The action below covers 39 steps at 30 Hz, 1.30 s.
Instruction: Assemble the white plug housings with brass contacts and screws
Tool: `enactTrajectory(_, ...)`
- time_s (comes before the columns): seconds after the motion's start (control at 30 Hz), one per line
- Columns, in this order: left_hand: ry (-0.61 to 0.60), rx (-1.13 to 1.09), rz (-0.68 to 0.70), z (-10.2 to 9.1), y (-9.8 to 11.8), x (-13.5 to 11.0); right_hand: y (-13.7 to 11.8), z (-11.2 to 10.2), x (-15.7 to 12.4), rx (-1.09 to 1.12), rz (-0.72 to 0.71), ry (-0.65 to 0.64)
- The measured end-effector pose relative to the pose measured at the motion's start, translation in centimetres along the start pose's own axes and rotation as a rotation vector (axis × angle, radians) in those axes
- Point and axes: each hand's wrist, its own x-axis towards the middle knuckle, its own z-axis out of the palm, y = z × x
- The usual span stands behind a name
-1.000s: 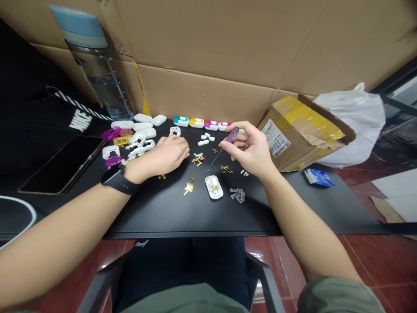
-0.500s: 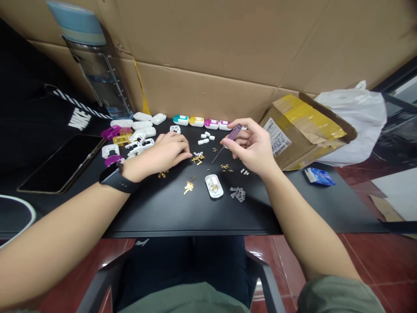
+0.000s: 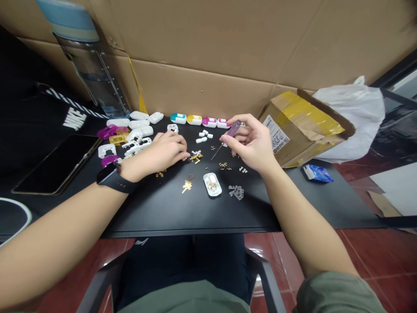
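My right hand [image 3: 249, 141] grips a screwdriver [image 3: 233, 129] by its purple translucent handle. Its thin shaft slants down to the left, with the tip over the table among small brass pieces [image 3: 223, 165]. My left hand [image 3: 166, 150] rests loosely on the table, fingers apart and bent downward, next to gold metal strips [image 3: 196, 157] and small white bits. Its fingertips are partly hidden. Between and nearer me lies a white oval plastic shell [image 3: 212, 184], open side up, with brass parts and a white block inside. Clear plastic pieces [image 3: 236, 191] lie to its right.
White, purple and yellow casings [image 3: 130, 139] are heaped at the left, near a phone [image 3: 58, 163] and a water bottle [image 3: 93, 71]. Coloured shells [image 3: 194, 120] line the cardboard backing. A taped carton [image 3: 299, 130] and a blue packet [image 3: 317, 173] sit at the right.
The whole view has shifted slightly. Both hands keep nearly the same pose, and the screwdriver stays in my right hand.
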Motion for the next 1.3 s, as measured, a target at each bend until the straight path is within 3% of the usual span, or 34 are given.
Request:
enactTrajectory(0.6,0.06,0.002,0.01,0.2,-0.2,0.2,0.3,-0.3,-0.1,-0.008,-0.023,-0.001)
enactTrajectory(0.87,0.153,-0.005,-0.018,-2.3,-1.3,0.1,0.4,-0.2,0.0,-0.009,-0.059,0.02)
enactTrajectory(1.07,0.293,0.023,-0.123,-4.9,-2.6,-0.7,0.4,-0.2,0.0,0.008,-0.023,0.016)
enactTrajectory(1.17,0.262,0.05,-0.146,-5.1,-2.8,-0.9,0.4,0.0,0.1,0.041,0.0,0.025)
enactTrajectory(1.3,0.129,0.114,-0.14,-4.5,-3.9,-0.7,0.4,-0.1,0.3,0.039,0.023,0.028)
